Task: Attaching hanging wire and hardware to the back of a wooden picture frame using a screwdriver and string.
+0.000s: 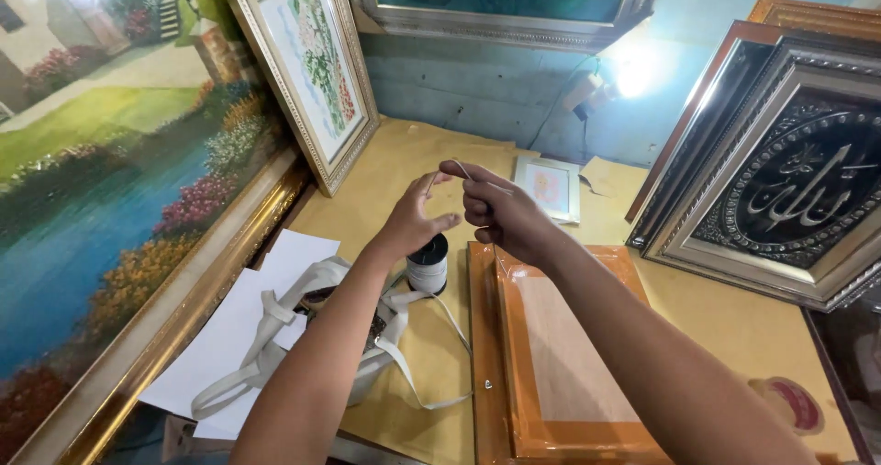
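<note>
Head view: both hands are raised above the spool (427, 263) of pale thread, the left hand (413, 219) pinched shut on a thin strand (462, 169) and the right hand (500, 212) closed on the same strand just beside it, the bit between them short and taut. The spool stands upright on the desk (725, 323) directly below the hands, touching the left edge of the orange frame (551, 336), with a white strap bag (321, 327) to its left. Risk, as I judge it: a sharp tug could tip or roll the spool, or the fine strand could slip the pinch since so little is gripped.
</note>
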